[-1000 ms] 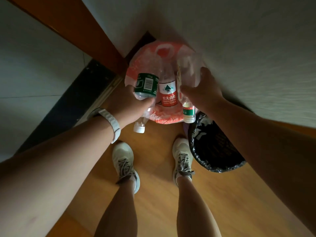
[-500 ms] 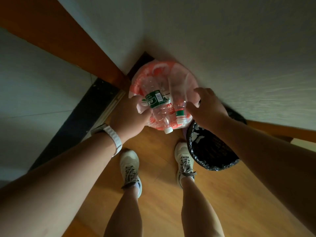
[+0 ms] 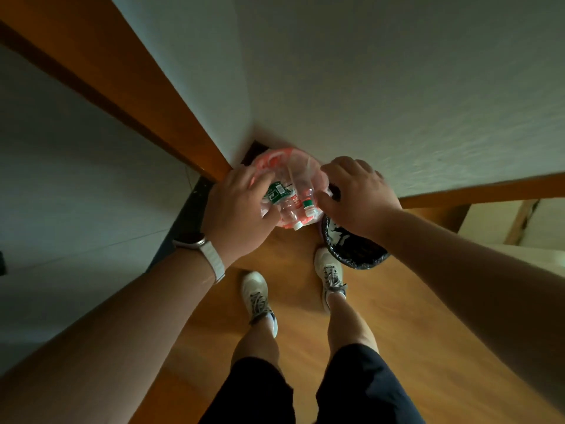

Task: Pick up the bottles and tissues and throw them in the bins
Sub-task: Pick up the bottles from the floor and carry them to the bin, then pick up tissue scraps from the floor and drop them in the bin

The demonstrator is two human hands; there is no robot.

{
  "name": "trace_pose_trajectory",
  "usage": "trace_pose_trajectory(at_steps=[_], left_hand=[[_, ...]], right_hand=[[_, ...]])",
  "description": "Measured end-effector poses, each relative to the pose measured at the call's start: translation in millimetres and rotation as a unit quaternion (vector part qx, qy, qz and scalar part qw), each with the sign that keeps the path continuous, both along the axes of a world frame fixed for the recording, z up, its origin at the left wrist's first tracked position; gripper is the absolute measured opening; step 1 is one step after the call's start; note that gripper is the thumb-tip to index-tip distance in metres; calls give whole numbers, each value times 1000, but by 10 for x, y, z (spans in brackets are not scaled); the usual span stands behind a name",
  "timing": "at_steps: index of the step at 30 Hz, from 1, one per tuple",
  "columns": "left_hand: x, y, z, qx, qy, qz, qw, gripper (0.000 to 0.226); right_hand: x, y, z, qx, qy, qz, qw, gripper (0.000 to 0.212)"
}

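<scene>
A bin lined with a pink-and-white bag (image 3: pixel 275 157) stands in the corner of the room. Clear plastic bottles lie over its mouth, caps pointing towards me: one with a green label (image 3: pixel 276 192), one with a red label (image 3: pixel 295 201) and one with a green cap (image 3: pixel 307 204). My left hand (image 3: pixel 238 209), with a white watch on its wrist, curls around the green-labelled bottle from the left. My right hand (image 3: pixel 357 194) hovers at the bin's right edge with its fingers spread and nothing in it. No tissues are in sight.
A second bin with a black bag (image 3: pixel 354 255) stands just right of the pink one, partly under my right wrist. White walls meet behind the bins, and a wooden door frame (image 3: pixel 171 108) runs on the left. My feet stand on the wooden floor (image 3: pixel 299 252) close to both bins.
Both hands have lowered the bottles into the pink-bagged bin. My right hand has let go of its bottles and spread its fingers. The bottles now lie lower in the bag.
</scene>
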State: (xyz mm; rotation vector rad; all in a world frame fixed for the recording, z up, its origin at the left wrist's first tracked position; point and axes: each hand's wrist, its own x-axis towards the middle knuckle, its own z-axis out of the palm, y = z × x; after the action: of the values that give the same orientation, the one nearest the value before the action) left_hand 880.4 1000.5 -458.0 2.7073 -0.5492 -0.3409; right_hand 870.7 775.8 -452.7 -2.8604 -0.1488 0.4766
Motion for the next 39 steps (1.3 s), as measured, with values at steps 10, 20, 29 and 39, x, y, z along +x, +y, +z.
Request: trace_pose_trajectory(at_steps=[10, 20, 29, 39], left_hand=[[-12, 84, 1436, -44, -65, -65, 995, 51], [-120, -207, 2372, -32, -110, -184, 976, 54], [-569, -1049, 2878, -20, -160, -302, 940, 55], [-1892, -2503, 3273, -8, -209, -422, 882, 54]], right_hand=[[-668, 146, 1612, -39, -44, -71, 996, 54], [-1126, -87, 2645, -82, -85, -179, 977, 57], [-1998, -637, 3041, -112, -97, -249, 957, 58], [-3669, -1696, 3337, -118, -111, -333, 929, 60]])
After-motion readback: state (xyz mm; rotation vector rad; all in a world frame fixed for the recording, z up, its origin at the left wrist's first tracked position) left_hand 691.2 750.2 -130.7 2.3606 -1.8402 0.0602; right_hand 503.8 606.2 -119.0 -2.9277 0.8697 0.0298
